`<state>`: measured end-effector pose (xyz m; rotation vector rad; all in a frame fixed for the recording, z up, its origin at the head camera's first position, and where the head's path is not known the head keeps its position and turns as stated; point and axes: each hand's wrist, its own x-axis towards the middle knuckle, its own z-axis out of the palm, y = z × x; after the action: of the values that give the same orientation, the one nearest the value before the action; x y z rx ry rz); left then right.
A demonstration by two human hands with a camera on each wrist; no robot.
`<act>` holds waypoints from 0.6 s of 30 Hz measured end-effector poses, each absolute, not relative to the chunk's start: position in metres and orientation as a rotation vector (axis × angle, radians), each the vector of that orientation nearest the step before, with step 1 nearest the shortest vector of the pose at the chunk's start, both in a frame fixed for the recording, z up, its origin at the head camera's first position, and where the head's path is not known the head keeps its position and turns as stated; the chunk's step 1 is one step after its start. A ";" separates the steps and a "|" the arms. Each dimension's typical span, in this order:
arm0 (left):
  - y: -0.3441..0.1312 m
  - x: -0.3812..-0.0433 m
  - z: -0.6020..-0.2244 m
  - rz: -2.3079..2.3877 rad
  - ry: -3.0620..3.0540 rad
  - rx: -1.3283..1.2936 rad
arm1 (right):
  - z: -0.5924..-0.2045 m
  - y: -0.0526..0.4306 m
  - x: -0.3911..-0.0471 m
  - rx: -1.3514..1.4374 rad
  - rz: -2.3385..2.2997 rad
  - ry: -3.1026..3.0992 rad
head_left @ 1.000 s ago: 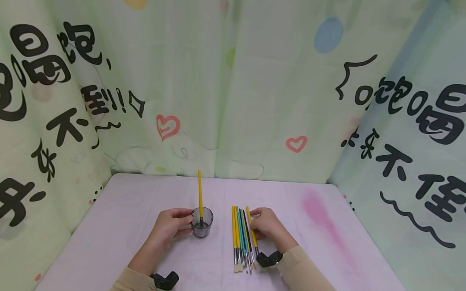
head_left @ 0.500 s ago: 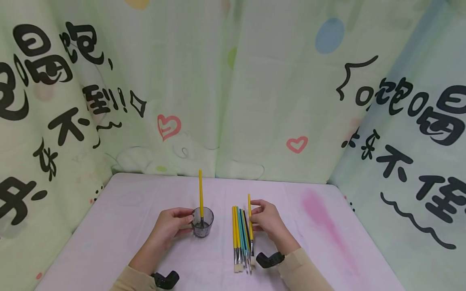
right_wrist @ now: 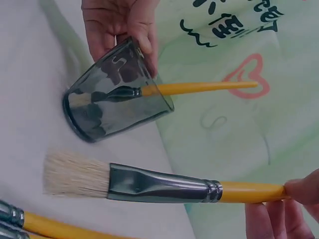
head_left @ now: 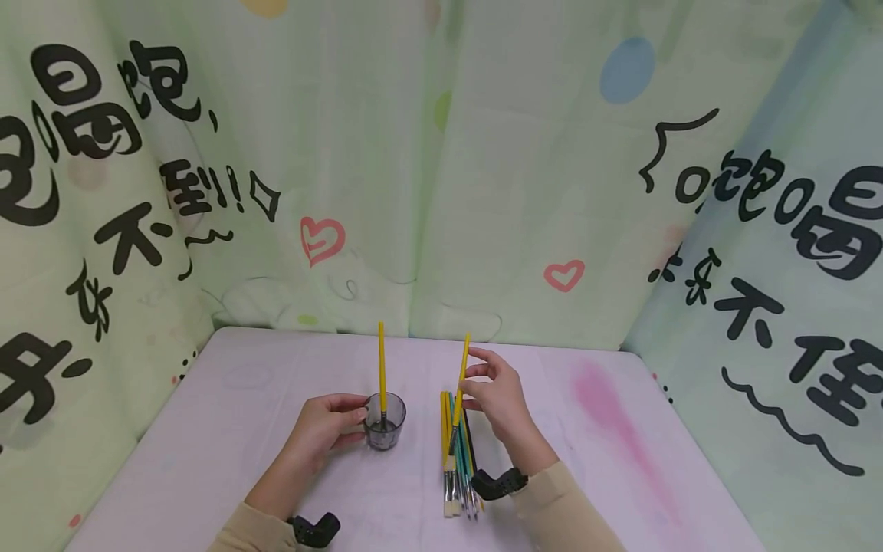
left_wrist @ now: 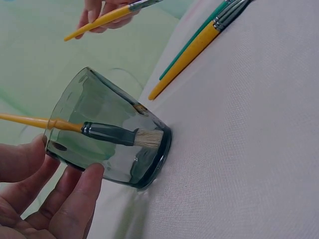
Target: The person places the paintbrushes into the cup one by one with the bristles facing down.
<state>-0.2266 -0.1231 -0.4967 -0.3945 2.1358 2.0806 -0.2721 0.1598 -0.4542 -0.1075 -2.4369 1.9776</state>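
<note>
Head: left hand (head_left: pixel 327 424) grips glass (head_left: pixel 383 438) on table (head_left: pixel 552 437), yellow brush (head_left: pixel 382 360) standing in it; right hand (head_left: pixel 500 391) pinches second brush (head_left: pixel 460 379), head down, over the brush row (head_left: pixel 461 471). Left wrist: fingers (left_wrist: pixel 79 204) at glass rim — bristles (left_wrist: pixel 148 138) at its base. Right wrist: pinch on handle (right_wrist: pixel 251 191).

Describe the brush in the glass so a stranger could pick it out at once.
On the pale table, left of the row of brushes in the head view, find the see-through glass that the left hand holds. The target brush stands in it bristles down, its yellow handle rising past the rim. It alone is inside the glass; a similar brush is in the right hand.
</note>
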 end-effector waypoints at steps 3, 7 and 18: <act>-0.123 -0.226 -0.496 2.081 2.137 -0.395 | -0.448 0.153 -0.273 -0.050 2.021 -2.361; -0.123 -0.226 -0.496 2.087 2.135 -0.398 | -0.439 0.143 -0.274 0.018 2.096 -2.251; -0.124 -0.227 -0.498 2.085 2.132 -0.395 | -0.424 0.115 -0.278 0.098 2.260 -1.996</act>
<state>-0.2274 -0.1239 -0.4982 -0.3948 2.1325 2.0854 -0.2779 0.1147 -0.4238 0.0983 -1.9959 2.2598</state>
